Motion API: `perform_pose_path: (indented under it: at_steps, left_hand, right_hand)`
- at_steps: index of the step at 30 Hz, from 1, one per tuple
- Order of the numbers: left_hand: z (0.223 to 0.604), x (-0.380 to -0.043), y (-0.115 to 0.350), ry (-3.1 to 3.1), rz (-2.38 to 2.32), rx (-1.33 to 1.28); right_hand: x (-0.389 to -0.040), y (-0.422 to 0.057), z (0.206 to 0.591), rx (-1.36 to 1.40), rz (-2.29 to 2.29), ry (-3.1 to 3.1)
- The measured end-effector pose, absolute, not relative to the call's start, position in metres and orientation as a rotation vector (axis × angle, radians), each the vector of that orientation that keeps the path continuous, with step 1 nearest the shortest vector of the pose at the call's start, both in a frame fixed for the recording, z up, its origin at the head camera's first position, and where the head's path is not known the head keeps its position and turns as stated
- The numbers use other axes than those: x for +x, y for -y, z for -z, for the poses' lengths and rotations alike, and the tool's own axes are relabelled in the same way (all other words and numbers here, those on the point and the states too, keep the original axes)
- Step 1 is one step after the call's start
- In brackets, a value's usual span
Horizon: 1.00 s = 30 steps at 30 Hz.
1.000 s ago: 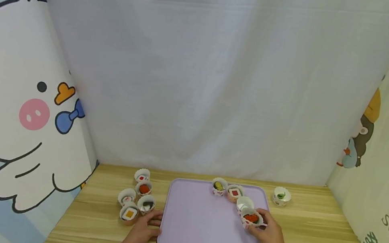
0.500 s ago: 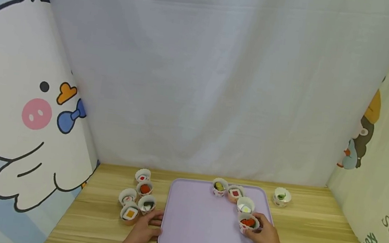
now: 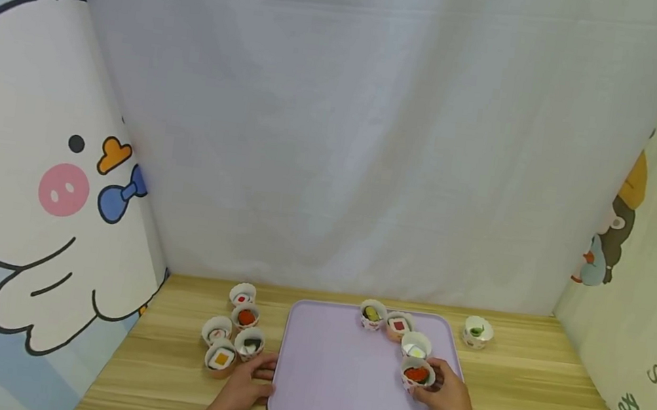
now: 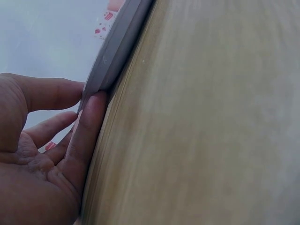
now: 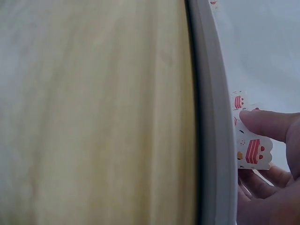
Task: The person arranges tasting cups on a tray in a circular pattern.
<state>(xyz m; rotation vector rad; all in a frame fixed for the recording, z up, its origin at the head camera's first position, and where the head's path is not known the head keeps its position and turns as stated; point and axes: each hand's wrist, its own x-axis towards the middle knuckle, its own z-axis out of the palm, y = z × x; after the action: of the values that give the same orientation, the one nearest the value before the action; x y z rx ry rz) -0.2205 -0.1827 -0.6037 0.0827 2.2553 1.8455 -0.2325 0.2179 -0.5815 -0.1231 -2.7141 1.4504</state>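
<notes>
Near the right side of the lilac tray (image 3: 337, 384), my right hand (image 3: 448, 397) holds a paper baking cup with a red filling (image 3: 417, 374) between thumb and fingers. In the right wrist view the cup (image 5: 253, 147) shows a pink cake print, with the thumb on its side. Just behind it a cup with a whitish-yellow filling (image 3: 416, 346) stands on the tray, close to or touching it. Further back are a cup with a red square (image 3: 398, 326) and one with a yellow-green piece (image 3: 373, 315). My left hand (image 3: 245, 386) touches the tray's left edge (image 4: 110, 56) with fairly straight fingers.
Left of the tray several filled cups (image 3: 220, 358) cluster on the wooden table (image 3: 159, 382). One cup with a green piece (image 3: 477, 332) stands right of the tray. A white curtain (image 3: 333, 164) closes the back, with printed cloths at both sides.
My right hand has brought the red-filled cup slightly left and set it upright in front of the whitish-yellow one. The left hand stays at the tray's edge.
</notes>
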Motion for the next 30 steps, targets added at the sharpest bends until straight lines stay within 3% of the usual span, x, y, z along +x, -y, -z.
perform_pose_path:
  at_steps: [30]
  left_hand:
    - [0.601,-0.219,0.182,-2.255,-1.856,0.1]
  right_hand:
    - [-0.223,-0.227,0.569,0.027,-1.599,2.628]
